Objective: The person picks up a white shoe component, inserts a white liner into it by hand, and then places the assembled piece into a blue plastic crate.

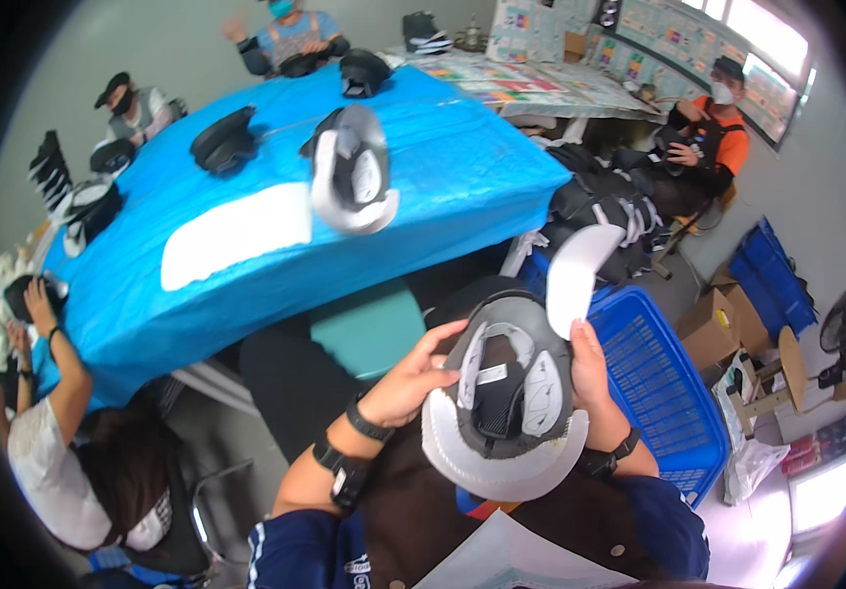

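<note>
A grey padded helmet liner [482,324] rests upside down in my lap, its black inside and white side pads facing up. A broad white curved band [442,442] runs round its near edge. My left hand [411,381] grips the liner's left rim, thumb on the inside edge. At the opposite side, my right hand [592,368] pinches the lower end of a loose-looking white curved strip [580,275], which stands up beyond the liner. That hand also lies against the liner's right side; some of its fingers are hidden.
A blue-covered table [423,137] stands ahead, bearing another liner [354,177], a white sheet [241,236] and black liners [224,142]. A blue basket [654,383] sits at my right, a teal stool [369,329] under the table's edge. Several people work around.
</note>
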A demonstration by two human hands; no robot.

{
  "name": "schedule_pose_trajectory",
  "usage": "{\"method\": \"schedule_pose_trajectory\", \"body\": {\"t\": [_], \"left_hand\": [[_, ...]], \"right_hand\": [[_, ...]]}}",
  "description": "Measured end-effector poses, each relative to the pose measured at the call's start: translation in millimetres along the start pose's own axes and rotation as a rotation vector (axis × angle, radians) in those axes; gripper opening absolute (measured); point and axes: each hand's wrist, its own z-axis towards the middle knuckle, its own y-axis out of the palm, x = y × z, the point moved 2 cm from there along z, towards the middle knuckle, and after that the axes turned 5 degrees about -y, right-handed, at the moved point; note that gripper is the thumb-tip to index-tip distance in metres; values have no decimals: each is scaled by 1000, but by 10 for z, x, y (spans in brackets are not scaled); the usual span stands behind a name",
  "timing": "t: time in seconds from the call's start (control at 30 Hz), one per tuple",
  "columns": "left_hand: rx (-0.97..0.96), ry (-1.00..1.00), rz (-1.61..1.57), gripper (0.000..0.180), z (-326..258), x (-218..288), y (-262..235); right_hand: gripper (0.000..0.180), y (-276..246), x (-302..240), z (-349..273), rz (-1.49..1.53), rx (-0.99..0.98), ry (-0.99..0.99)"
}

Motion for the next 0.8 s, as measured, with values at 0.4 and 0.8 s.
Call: {"method": "schedule_pose_trajectory", "body": {"t": [0.4, 0.8], "left_hand": [[125, 39, -333, 50, 49, -91, 309], [30, -122, -24, 35, -140, -157, 367]], "right_hand": [[32, 75, -296, 264, 18, -81, 104], [34, -200, -113, -66, -214, -279, 120]]}}
